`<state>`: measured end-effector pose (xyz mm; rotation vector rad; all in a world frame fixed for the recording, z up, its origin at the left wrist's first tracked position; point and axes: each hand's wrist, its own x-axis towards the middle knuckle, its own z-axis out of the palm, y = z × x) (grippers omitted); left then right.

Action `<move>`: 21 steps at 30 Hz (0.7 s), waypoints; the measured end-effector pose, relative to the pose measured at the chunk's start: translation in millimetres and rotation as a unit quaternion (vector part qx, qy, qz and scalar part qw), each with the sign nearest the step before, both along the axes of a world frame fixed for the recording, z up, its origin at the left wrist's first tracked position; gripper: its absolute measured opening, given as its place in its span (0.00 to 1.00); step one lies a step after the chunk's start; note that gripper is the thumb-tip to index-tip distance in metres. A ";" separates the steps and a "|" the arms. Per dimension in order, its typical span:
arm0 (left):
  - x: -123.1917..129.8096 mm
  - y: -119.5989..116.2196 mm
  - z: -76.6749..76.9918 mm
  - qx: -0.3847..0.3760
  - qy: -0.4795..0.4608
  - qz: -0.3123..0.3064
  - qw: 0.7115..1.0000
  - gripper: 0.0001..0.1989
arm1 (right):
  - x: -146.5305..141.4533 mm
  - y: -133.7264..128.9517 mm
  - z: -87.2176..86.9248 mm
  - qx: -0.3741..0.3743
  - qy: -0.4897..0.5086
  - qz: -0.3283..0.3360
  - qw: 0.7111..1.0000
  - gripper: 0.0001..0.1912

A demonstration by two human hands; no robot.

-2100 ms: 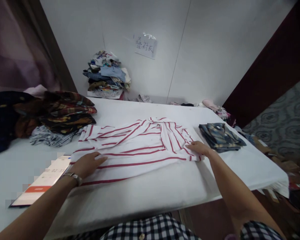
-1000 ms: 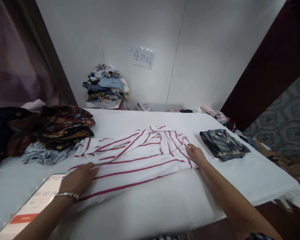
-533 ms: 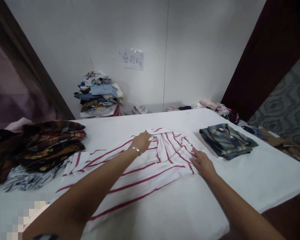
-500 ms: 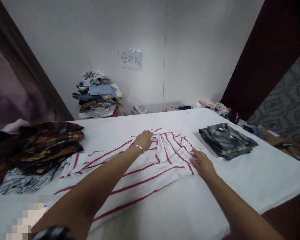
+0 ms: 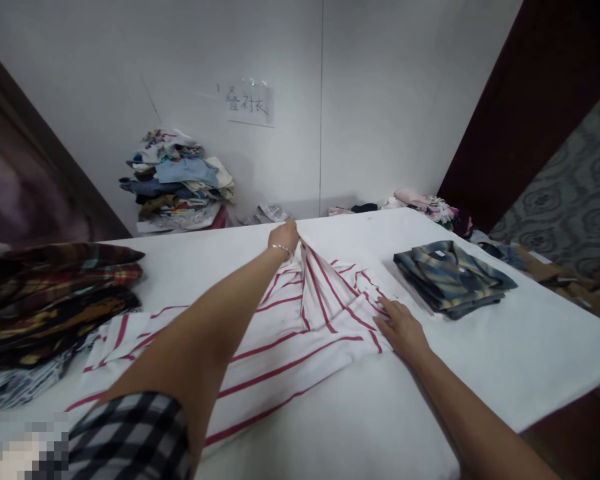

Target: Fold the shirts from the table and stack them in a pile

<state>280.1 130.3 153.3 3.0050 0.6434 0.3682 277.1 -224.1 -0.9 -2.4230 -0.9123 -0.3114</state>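
Pinching red-striped shirt in left hand, touching it with open-fingered right hand, on white-covered table by pale wall.

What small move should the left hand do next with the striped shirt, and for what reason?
I would probably lay the raised part down flat with the left hand, drawing it straight first. That hand pinches the far edge of the striped shirt and lifts it into a peak with slanting folds, while the right hand rests at the shirt's right side and could steady it.
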 end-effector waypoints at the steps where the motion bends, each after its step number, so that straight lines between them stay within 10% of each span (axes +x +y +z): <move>1: -4.0 5.5 14.6 0.002 -0.017 0.002 1.000 0.18 | 0.3 0.1 0.2 -0.002 -0.001 -0.002 1.000 0.22; 7: -54.6 27.4 97.1 0.058 -0.096 0.001 0.994 0.18 | 1.9 1.6 1.8 -0.015 -0.007 -0.016 1.000 0.19; 11: -102.5 30.7 124.5 0.107 -0.097 -0.046 0.988 0.16 | 4.1 1.5 1.7 -0.019 -0.014 -0.012 1.000 0.16; 21: -218.9 35.4 76.9 0.192 0.031 -0.077 0.978 0.15 | 2.8 0.3 6.6 -0.045 -0.023 -0.011 0.999 0.13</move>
